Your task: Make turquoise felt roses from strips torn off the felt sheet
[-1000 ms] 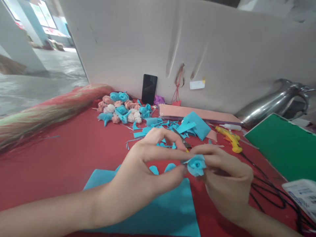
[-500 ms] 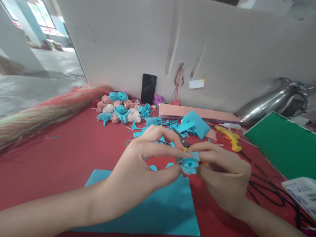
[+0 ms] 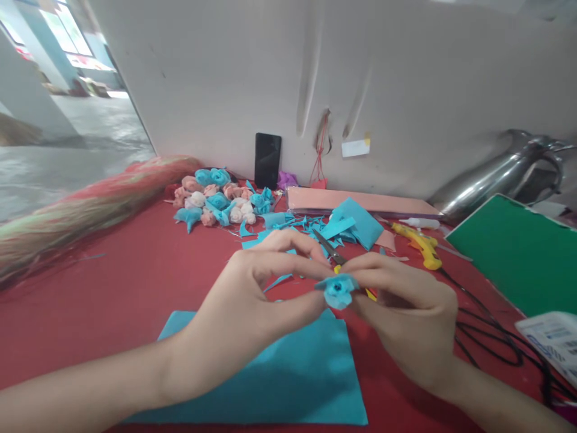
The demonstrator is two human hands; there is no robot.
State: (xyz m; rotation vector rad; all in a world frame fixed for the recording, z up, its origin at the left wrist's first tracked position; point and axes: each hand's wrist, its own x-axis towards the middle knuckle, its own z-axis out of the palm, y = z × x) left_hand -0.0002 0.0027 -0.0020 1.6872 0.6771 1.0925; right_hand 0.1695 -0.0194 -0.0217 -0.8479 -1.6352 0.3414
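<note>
The left hand (image 3: pixel 252 319) and right hand (image 3: pixel 410 313) pinch a small blue paper flower (image 3: pixel 339 293) between narrowed fingertips near the far edge of the blue sheet (image 3: pixel 288 385), apparently shaping its petals, where the next touch seems to call for light, even pressure.

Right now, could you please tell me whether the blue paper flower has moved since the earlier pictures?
Yes, to the left: the blue paper flower is now less far to the right of the black smartphone than before.
</note>
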